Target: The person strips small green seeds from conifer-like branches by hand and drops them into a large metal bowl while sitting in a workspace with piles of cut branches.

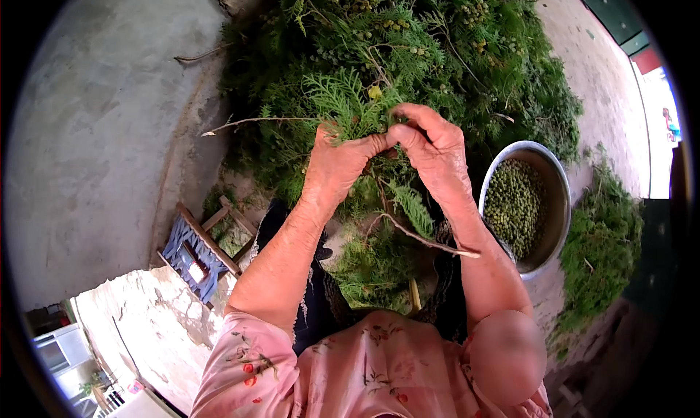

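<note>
My left hand (pixel 337 163) is closed round a green evergreen sprig (pixel 348 104), whose flat, scaly fronds fan out above the knuckles. Thumb and forefinger of my right hand (pixel 437 150) are pinched together at the sprig's edge, touching the left fingertips; whatever lies between them is hidden. Below the hands hangs a thin, bare-ended twig (pixel 426 239) with a small frond on it, crossing in front of the right forearm. Just right of that forearm stands a metal basin (pixel 560 199), partly filled with small round green cones (pixel 514 203).
A large heap of evergreen branches (pixel 467 61) with cones lies beyond my hands. More cut greenery (pixel 601 236) lies right of the basin, and some between my legs (pixel 372 268). At the left a small wooden stool (pixel 200 247) with a woven blue seat lies near a concrete slab (pixel 109 141).
</note>
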The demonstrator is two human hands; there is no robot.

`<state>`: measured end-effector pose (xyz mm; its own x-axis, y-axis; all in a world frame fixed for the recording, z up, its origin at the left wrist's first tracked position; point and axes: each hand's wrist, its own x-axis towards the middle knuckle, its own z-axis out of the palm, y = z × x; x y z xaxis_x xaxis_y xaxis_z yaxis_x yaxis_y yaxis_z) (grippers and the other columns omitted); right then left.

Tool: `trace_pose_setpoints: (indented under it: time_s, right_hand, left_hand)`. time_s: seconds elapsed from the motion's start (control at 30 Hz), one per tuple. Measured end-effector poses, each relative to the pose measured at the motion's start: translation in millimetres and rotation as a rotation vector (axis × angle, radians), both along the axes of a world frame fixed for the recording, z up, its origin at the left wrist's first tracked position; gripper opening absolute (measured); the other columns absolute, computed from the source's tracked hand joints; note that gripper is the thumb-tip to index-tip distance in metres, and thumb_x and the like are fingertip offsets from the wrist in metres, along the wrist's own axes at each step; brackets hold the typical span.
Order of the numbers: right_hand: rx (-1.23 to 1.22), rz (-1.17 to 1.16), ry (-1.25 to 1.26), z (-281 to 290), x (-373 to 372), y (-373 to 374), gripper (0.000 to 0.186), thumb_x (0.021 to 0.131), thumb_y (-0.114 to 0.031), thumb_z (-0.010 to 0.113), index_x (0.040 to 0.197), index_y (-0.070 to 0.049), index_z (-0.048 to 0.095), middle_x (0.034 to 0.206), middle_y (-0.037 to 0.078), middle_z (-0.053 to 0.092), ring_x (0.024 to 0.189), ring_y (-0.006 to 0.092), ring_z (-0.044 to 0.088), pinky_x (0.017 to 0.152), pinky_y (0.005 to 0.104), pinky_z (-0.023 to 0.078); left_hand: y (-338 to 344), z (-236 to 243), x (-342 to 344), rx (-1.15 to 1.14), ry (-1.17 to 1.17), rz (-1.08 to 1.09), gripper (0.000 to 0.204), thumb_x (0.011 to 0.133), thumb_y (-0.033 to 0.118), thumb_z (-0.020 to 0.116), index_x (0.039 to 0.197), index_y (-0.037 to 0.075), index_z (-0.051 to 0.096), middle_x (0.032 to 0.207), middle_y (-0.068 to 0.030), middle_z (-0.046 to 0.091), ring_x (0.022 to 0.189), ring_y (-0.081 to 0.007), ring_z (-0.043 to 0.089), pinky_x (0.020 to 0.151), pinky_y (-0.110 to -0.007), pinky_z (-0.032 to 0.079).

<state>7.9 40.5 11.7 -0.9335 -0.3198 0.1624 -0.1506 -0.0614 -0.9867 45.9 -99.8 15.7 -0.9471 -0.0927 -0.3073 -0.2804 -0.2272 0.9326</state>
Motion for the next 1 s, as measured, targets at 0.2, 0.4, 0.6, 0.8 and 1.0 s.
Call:
trace_pose_setpoints:
  time_s: [0.2, 0.4, 0.6, 0.8, 1.0]
  right_hand:
    - [-0.278, 0.072, -0.493, -2, 4, 2, 0.02, 0.084, -0.023, 0.059, 0.08, -0.004, 0.053, 0.063, 0.002, 0.049, 0.046, 0.007, 0.044, 0.041, 0.0192, 0.031]
    - [-0.616, 0.041, -0.788, -5, -2, 11, 0.017, 0.082, -0.022, 0.06, 0.081, -0.006, 0.055, 0.065, 0.004, 0.053, 0.044, 0.0084, 0.044, 0.038, 0.0195, 0.031]
    - [-0.655, 0.023, -0.644, 12, -10, 18, 0.011, 0.082, -0.011, 0.057, 0.088, -0.002, 0.058, 0.074, 0.009, 0.059, 0.05, 0.0098, 0.05, 0.04, 0.0205, 0.033]
    - [0.102, -0.001, 0.097, 6, 1, 8, 0.012, 0.075, 0.0, 0.062, 0.086, 0.001, 0.063, 0.07, 0.001, 0.053, 0.058, 0.0098, 0.05, 0.049, 0.0231, 0.041]
    - [0.316, 0.002, 0.375, -3, 1, 6, 0.017, 0.074, -0.004, 0.064, 0.09, 0.0, 0.062, 0.074, 0.004, 0.052, 0.062, 0.0122, 0.05, 0.054, 0.0233, 0.042]
  left_hand:
    - [-4, -12, 0, 0.065, -0.025, -0.044, 0.032, 0.072, 0.025, 0.07, 0.09, 0.0, 0.063, 0.085, -0.0038, 0.065, 0.087, -0.01, 0.055, 0.1, -0.028, 0.015]
    - [0, -13, -3, 0.098, -0.067, -0.067, 0.027, 0.072, 0.029, 0.07, 0.086, 0.006, 0.067, 0.086, -0.0019, 0.065, 0.088, -0.0108, 0.054, 0.101, -0.034, 0.01]
    - [3, -6, -3, -0.002, -0.065, 0.018, 0.023, 0.071, 0.009, 0.07, 0.089, -0.002, 0.063, 0.084, -0.0087, 0.064, 0.08, -0.0142, 0.057, 0.076, -0.025, 0.044]
    - [6, -3, -3, -0.104, -0.016, -0.052, 0.017, 0.073, 0.014, 0.068, 0.081, 0.001, 0.06, 0.078, -0.0029, 0.063, 0.075, -0.0094, 0.054, 0.075, -0.024, 0.04]
    - [3, 1, -2, -0.453, 0.125, -0.22, 0.017, 0.072, 0.014, 0.065, 0.082, 0.001, 0.06, 0.077, -0.0011, 0.062, 0.072, -0.0104, 0.053, 0.069, -0.026, 0.042]
